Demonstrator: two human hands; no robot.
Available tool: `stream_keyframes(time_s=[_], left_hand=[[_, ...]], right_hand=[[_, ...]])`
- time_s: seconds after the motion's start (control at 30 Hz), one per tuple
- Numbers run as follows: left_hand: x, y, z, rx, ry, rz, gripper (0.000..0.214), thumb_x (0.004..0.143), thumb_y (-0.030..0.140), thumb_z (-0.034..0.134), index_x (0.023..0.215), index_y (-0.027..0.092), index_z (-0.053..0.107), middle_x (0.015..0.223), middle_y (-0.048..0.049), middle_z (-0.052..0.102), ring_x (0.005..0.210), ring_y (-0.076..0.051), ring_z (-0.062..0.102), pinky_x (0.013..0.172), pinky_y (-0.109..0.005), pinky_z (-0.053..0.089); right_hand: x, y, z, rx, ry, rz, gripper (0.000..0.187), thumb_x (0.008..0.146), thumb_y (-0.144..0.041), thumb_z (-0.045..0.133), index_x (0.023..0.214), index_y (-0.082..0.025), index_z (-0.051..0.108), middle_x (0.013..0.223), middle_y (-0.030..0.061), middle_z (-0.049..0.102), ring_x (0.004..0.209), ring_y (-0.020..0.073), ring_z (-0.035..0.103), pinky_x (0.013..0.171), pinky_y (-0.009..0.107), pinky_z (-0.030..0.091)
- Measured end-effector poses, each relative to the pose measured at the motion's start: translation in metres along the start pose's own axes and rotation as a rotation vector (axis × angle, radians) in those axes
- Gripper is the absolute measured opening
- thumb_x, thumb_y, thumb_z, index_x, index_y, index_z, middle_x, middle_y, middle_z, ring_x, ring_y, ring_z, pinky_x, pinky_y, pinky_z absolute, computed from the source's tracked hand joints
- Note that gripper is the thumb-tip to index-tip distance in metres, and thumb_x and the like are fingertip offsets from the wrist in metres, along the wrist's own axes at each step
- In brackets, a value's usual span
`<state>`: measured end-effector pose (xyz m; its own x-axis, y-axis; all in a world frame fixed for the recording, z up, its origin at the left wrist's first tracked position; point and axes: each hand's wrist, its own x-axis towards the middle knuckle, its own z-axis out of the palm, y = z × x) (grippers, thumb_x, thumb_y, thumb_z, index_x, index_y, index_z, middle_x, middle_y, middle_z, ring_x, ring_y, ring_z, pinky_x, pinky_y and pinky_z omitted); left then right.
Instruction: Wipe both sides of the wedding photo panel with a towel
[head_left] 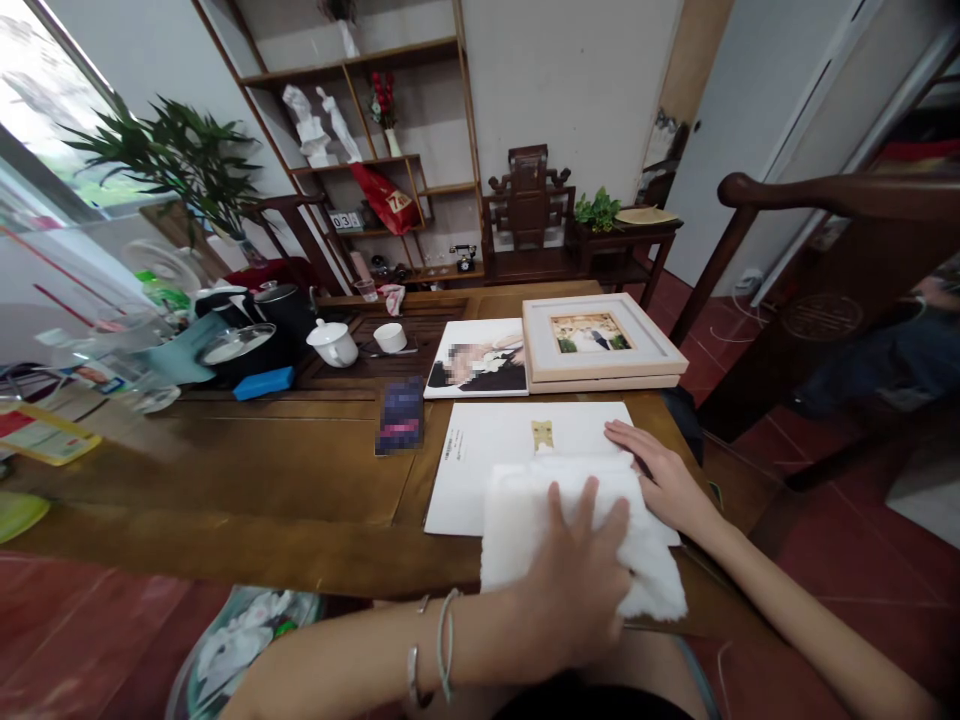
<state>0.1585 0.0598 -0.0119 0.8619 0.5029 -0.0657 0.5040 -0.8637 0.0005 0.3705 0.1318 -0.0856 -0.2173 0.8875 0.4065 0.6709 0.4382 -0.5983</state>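
Note:
My left hand (574,580) lies flat with fingers spread on a white folded cloth (525,515), pressing it against a white panel (510,440) that lies face down on the wooden table (262,480). My right hand (660,475) rests open on the panel's right edge, beside the cloth. A small gold hanger (542,434) sits at the panel's middle top. Two bracelets circle my left wrist.
Behind the panel lie a photo canvas (480,360) and a stacked framed photo (596,340). A tea tray with white teapot (334,343), cup (390,337) and kettles stands at back left. A phone (401,415) lies left of the panel. A wooden chair arm (825,195) rises right.

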Motion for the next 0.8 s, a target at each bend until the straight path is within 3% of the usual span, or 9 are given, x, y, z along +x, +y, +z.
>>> stream_keyframes(time_s=[0.13, 0.3, 0.37, 0.47, 0.67, 0.8], left_hand=[[0.002, -0.015, -0.001, -0.017, -0.018, -0.023, 0.034, 0.085, 0.036, 0.053, 0.110, 0.019, 0.068, 0.153, -0.0092, 0.028, 0.140, -0.043, 0.016, 0.104, -0.066, 0.024], [0.044, -0.068, 0.005, -0.030, 0.026, -0.172, 0.035, 0.082, 0.031, 0.055, 0.112, 0.018, 0.067, 0.153, -0.0067, 0.031, 0.141, -0.038, 0.018, 0.106, -0.067, 0.021], [0.055, -0.079, 0.006, -0.022, 0.037, -0.188, 0.036, 0.083, 0.032, 0.054, 0.114, 0.018, 0.066, 0.153, -0.0055, 0.030, 0.141, -0.037, 0.017, 0.108, -0.066, 0.019], [0.050, -0.072, 0.007, -0.017, 0.053, -0.177, 0.035, 0.083, 0.032, 0.054, 0.113, 0.017, 0.067, 0.152, -0.0067, 0.031, 0.141, -0.038, 0.019, 0.108, -0.065, 0.020], [-0.006, -0.026, 0.008, -0.050, 0.045, 0.063, 0.032, 0.081, 0.037, 0.056, 0.102, 0.019, 0.071, 0.154, -0.0060, 0.026, 0.141, -0.041, 0.015, 0.107, -0.066, 0.019], [-0.015, -0.040, 0.010, -0.077, 0.057, 0.044, 0.031, 0.079, 0.035, 0.057, 0.104, 0.020, 0.070, 0.155, -0.0029, 0.025, 0.143, -0.035, 0.014, 0.110, -0.061, 0.019]], right_hand=[[0.000, 0.001, 0.002, -0.014, 0.022, -0.001, 0.040, 0.085, -0.017, 0.043, 0.120, -0.020, 0.062, 0.130, 0.0115, 0.060, 0.127, 0.0262, 0.051, 0.107, 0.052, 0.040], [0.000, 0.001, 0.003, -0.026, 0.041, -0.018, 0.036, 0.087, -0.021, 0.044, 0.119, -0.021, 0.063, 0.128, 0.0115, 0.062, 0.124, 0.0275, 0.054, 0.105, 0.053, 0.042], [0.000, 0.001, 0.003, -0.026, 0.045, -0.029, 0.038, 0.087, -0.021, 0.044, 0.120, -0.021, 0.062, 0.128, 0.0116, 0.062, 0.124, 0.0276, 0.054, 0.105, 0.052, 0.043], [0.000, 0.002, 0.004, -0.023, 0.055, -0.022, 0.037, 0.087, -0.021, 0.045, 0.120, -0.022, 0.062, 0.128, 0.0109, 0.062, 0.123, 0.0277, 0.054, 0.105, 0.053, 0.043], [-0.002, 0.002, 0.003, -0.009, 0.026, -0.008, 0.043, 0.084, -0.015, 0.045, 0.122, -0.023, 0.061, 0.131, 0.0092, 0.060, 0.127, 0.0264, 0.051, 0.108, 0.053, 0.040], [-0.001, 0.002, 0.003, -0.016, 0.034, -0.017, 0.039, 0.086, -0.018, 0.045, 0.121, -0.021, 0.062, 0.130, 0.0107, 0.061, 0.126, 0.0260, 0.052, 0.108, 0.053, 0.040]])
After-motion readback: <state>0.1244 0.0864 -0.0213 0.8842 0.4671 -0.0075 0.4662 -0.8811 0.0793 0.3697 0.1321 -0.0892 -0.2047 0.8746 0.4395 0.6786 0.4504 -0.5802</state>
